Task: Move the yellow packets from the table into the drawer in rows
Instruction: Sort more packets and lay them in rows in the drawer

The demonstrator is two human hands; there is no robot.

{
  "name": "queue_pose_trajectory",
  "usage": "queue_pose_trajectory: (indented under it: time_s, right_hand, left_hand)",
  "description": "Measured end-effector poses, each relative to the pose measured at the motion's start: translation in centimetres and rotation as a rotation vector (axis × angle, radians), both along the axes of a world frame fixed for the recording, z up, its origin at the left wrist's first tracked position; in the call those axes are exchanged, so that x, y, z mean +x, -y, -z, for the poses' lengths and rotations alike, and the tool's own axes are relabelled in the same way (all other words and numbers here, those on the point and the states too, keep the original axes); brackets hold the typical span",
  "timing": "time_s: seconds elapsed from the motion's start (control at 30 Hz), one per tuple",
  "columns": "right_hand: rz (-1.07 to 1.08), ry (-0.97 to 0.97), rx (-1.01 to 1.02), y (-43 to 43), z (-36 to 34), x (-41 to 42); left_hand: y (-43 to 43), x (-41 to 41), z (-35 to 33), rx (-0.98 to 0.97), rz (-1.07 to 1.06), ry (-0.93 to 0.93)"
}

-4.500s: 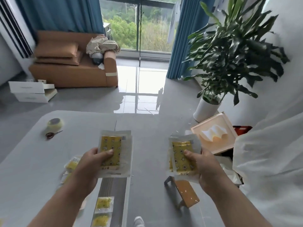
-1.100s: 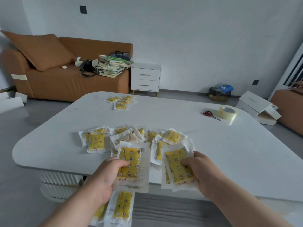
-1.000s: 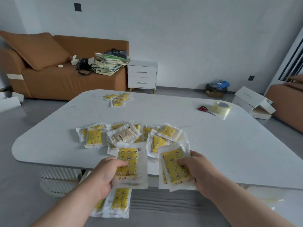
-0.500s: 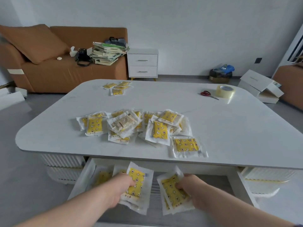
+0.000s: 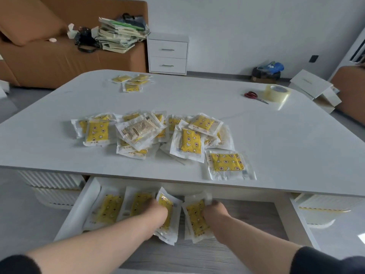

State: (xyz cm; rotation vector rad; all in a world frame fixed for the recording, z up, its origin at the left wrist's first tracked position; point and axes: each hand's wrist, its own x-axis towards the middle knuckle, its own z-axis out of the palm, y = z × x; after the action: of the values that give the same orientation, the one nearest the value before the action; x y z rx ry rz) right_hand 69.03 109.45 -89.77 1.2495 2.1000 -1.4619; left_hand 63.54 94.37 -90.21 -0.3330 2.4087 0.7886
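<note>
1. The fingers of the left hand [image 5: 156,209] curl round the left packet [image 5: 167,204]. Those of the right hand [image 5: 214,209] pinch the right packet [image 5: 194,216] near its far end. Both grips are blurred.
2. Both packets are inside the drawer [image 5: 79,210], just right of the laid packets [image 5: 110,211] by its left wall.
3. Each packet's long axis runs front-to-back in the drawer, and the left one is tipped up.
4. To place them well, lower each one flat, edge beside its neighbour, and square the row before letting go.
5. Beyond the drawer, the pile [image 5: 150,133] lies on the surface [image 5: 276,145].
</note>
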Motion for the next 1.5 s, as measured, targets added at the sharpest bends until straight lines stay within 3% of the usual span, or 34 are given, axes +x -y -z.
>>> queue_pose_trajectory:
  time_s: [0.37, 0.63, 0.8, 0.93, 1.13, 1.5]
  right_hand:
    - [-0.153, 0.1, 0.266, 0.8, 1.4, -0.2]
    - [-0.405, 0.14, 0.376, -0.2, 0.3, 0.2]
    - [-0.886, 0.093, 0.683, -3.2, -1.1, 1.5]
    - [-1.129, -0.024, 0.656, -3.8, -0.8, 3.0]
    - [-1.233, -0.028, 0.745, -2.5, 1.0, 3.9]
    - [-1.203, -0.149, 0.727, -2.5, 2.0, 3.5]
  left_hand:
    - [0.5, -0.6, -0.4, -0.339, 0.336, -0.194]
    - [2.2, -0.3, -0.9, -0.333, 0.518, -0.33]
    - [3.8, -1.3, -3.1, -0.403, 0.991, -0.501]
    - [5.5, -1.5, -2.3, -0.377, 1.33, -0.397]
    - [5.2, -1.0, 0.4, -0.501, 1.416, -0.389]
    - [4.9, -1.0, 0.0, -0.503, 1.395, -0.436]
